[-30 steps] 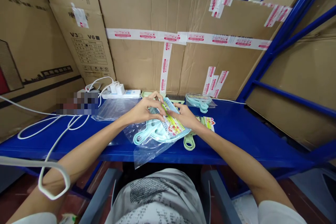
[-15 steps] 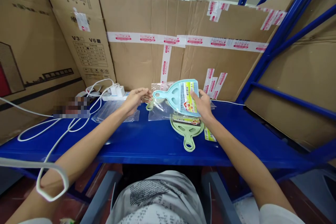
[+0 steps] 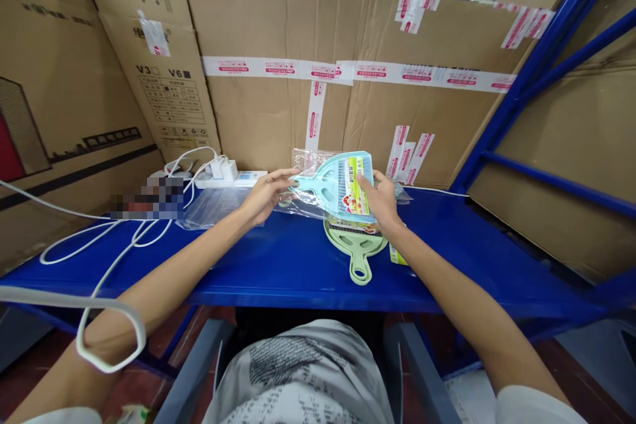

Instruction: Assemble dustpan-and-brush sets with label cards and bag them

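Note:
A light-blue dustpan [image 3: 325, 182] with a small brush and a yellow-green label lies nearly level above the table, its handle pointing left. My right hand [image 3: 381, 200] is closed on its wide end, thumb over the label. My left hand [image 3: 271, 193] is closed at the handle's tip, pinching a clear plastic bag [image 3: 308, 204]. The bag lies around or against the handle; which of these I cannot tell. Below them a green dustpan set [image 3: 358, 248] rests on the table, handle toward me, its top partly covered by the blue one.
The blue table [image 3: 278, 271] is backed by a cardboard wall [image 3: 258, 119]. Flat clear bags [image 3: 213, 207] lie left, near a power strip [image 3: 243, 177] and looping white cables [image 3: 144, 232]. A yellow-green label [image 3: 397, 256] shows beside my right wrist. Blue rack posts [image 3: 527, 79] stand right.
My left hand has moved slightly right, onto the handle's tip and the bag. The clear bag has shifted up around or against the handle. The blue dustpan has moved slightly left.

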`<state>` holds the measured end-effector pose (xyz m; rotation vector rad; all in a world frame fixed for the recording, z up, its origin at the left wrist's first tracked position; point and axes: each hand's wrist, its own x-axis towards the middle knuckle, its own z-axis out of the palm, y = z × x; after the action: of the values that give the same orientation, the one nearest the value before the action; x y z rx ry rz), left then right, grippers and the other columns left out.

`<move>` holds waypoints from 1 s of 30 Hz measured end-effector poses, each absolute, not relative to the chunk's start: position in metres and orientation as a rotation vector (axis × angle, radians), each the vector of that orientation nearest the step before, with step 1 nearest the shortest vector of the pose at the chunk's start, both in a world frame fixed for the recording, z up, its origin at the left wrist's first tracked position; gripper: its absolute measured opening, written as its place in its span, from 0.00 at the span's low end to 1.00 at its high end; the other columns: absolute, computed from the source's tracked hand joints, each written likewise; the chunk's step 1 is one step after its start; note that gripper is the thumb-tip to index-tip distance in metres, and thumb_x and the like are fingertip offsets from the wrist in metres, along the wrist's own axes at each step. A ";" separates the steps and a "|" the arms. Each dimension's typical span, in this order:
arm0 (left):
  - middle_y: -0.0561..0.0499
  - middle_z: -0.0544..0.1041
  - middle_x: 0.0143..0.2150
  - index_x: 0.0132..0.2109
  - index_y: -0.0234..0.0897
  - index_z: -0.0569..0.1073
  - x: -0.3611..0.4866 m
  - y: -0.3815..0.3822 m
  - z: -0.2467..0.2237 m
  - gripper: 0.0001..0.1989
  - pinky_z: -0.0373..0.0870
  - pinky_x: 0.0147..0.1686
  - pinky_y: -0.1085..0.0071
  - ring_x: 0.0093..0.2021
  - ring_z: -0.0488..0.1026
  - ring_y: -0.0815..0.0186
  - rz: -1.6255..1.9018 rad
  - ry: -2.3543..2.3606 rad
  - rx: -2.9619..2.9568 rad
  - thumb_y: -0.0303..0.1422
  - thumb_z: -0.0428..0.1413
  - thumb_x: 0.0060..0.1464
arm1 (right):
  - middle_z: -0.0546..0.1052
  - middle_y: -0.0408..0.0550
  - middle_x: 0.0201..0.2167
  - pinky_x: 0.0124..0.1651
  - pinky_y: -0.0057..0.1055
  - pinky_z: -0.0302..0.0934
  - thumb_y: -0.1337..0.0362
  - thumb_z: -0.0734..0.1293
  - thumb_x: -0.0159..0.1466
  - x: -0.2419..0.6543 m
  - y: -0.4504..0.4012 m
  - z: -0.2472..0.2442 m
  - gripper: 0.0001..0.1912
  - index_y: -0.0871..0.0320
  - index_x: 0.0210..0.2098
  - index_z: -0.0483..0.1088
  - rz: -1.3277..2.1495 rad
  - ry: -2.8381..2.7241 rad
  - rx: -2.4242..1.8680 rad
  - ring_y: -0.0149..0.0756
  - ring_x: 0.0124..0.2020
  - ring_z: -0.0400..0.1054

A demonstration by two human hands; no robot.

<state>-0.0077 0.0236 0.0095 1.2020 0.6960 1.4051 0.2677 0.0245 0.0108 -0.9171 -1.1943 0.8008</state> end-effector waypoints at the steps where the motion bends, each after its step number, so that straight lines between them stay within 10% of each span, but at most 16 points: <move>1: 0.45 0.83 0.44 0.47 0.35 0.85 -0.007 0.024 0.008 0.15 0.79 0.40 0.68 0.42 0.79 0.63 1.421 0.711 1.180 0.28 0.68 0.51 | 0.85 0.47 0.34 0.41 0.44 0.78 0.46 0.79 0.54 0.268 0.024 0.010 0.24 0.53 0.41 0.75 0.795 -1.183 -0.916 0.49 0.36 0.83; 12: 0.45 0.82 0.37 0.43 0.32 0.86 -0.007 0.028 0.006 0.13 0.75 0.33 0.74 0.38 0.78 0.65 1.417 0.803 1.138 0.28 0.68 0.47 | 0.83 0.43 0.30 0.34 0.40 0.78 0.61 0.73 0.60 0.263 0.024 0.013 0.10 0.52 0.40 0.71 1.049 -1.078 -1.028 0.44 0.30 0.81; 30: 0.49 0.81 0.44 0.47 0.37 0.85 -0.003 0.017 0.010 0.18 0.80 0.39 0.71 0.40 0.79 0.66 1.471 0.661 1.225 0.25 0.71 0.46 | 0.82 0.40 0.33 0.38 0.39 0.78 0.63 0.70 0.57 0.257 0.022 0.009 0.16 0.50 0.44 0.66 1.131 -1.113 -1.011 0.43 0.36 0.81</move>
<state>-0.0027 0.0169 0.0101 1.2254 0.6614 1.4712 0.2572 0.0218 0.0092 -1.0113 -1.1133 1.1307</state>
